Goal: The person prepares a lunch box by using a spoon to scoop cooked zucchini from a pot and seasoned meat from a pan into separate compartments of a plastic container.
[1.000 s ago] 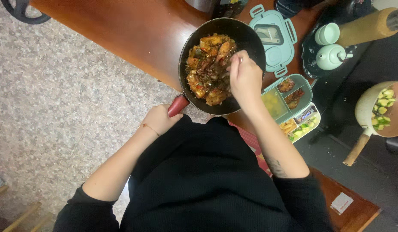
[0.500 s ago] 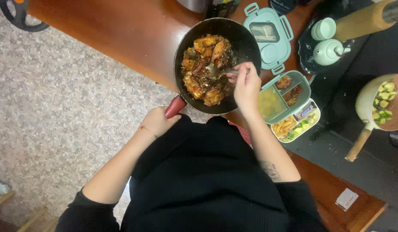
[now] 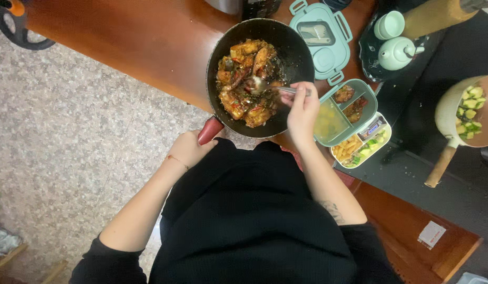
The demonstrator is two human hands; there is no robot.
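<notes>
A black frying pan (image 3: pixel 294 47) full of browned, saucy pieces of food (image 3: pixel 246 79) is held over the edge of a wooden table (image 3: pixel 149 47). My left hand (image 3: pixel 188 148) grips the pan's red handle (image 3: pixel 209 130). My right hand (image 3: pixel 302 110) holds a metal spoon (image 3: pixel 265 85) with its bowl down in the food. A mint green lunch box (image 3: pixel 341 118) with several compartments of food lies just right of the pan, beside my right hand.
The lunch box's lid (image 3: pixel 320 37) lies behind it. A pale green teapot (image 3: pixel 395 52) and cup (image 3: pixel 389 23) stand on a dark tray at the back right. A wooden-handled pot of chopped green vegetables (image 3: pixel 467 110) sits at the far right. Speckled floor lies left.
My right hand has drawn back toward the pan's right rim, and the spoon now shows in the food. The pan and my left hand have kept their grip and place.
</notes>
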